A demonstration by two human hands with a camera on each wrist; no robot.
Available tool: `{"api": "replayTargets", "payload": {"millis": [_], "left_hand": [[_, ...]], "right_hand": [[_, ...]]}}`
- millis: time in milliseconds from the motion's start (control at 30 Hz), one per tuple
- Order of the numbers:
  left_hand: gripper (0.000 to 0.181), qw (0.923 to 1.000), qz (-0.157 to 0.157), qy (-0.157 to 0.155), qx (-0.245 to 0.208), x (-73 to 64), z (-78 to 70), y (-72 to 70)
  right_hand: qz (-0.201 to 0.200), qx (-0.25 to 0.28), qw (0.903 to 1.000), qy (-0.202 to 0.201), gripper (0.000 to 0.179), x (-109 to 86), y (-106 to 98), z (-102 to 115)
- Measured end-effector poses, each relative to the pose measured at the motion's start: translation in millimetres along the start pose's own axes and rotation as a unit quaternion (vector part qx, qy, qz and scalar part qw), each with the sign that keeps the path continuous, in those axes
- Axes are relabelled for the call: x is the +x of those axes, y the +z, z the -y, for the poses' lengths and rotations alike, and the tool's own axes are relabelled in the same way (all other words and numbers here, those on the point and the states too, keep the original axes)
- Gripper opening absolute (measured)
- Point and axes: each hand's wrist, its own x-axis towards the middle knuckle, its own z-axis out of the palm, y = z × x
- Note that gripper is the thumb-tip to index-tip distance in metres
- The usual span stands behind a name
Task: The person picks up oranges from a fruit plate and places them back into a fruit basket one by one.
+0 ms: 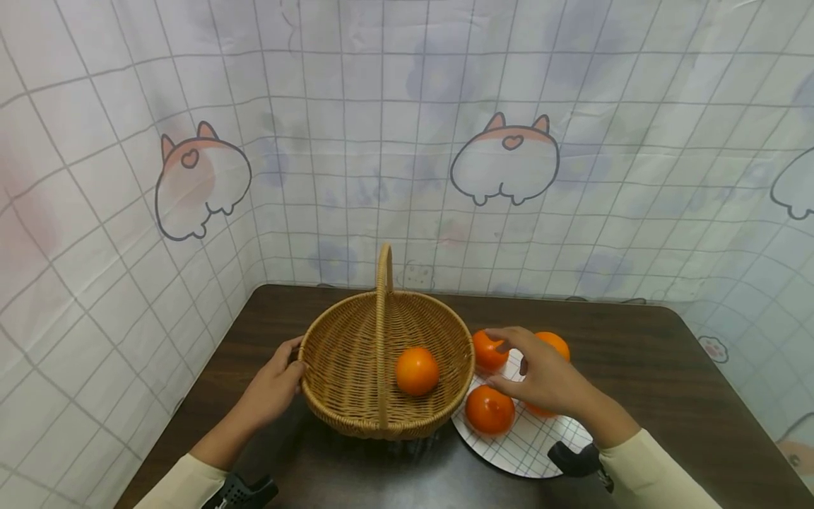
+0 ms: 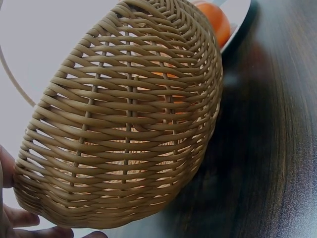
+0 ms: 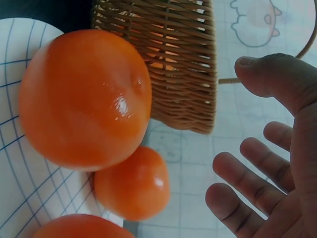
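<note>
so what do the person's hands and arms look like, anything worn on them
The left hand and right hand have no gloves. The left sleeve and right sleeve are pale cream, and a black device sits by each wrist.

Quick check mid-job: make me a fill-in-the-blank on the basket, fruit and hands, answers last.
The hand gripping the basket is the person's ____ one.
Inside the basket lies exactly ____ visible fruit.
The arched part rising over the basket is its ____.
The other hand, near the plate, holds ____.

Missing words: left; one; handle; nothing.
</note>
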Motion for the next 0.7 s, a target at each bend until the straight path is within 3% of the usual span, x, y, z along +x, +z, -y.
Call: {"api": "replayTargets", "payload": {"millis": [700], "left_hand": [[0.057, 1.0000, 0.001, 0.006, -0.003, -2.1, -3.3, -0.9]], "right_hand": [[-0.019, -0.024, 0.9994, 0.017, 0.069, -22.3, -8, -16]]}}
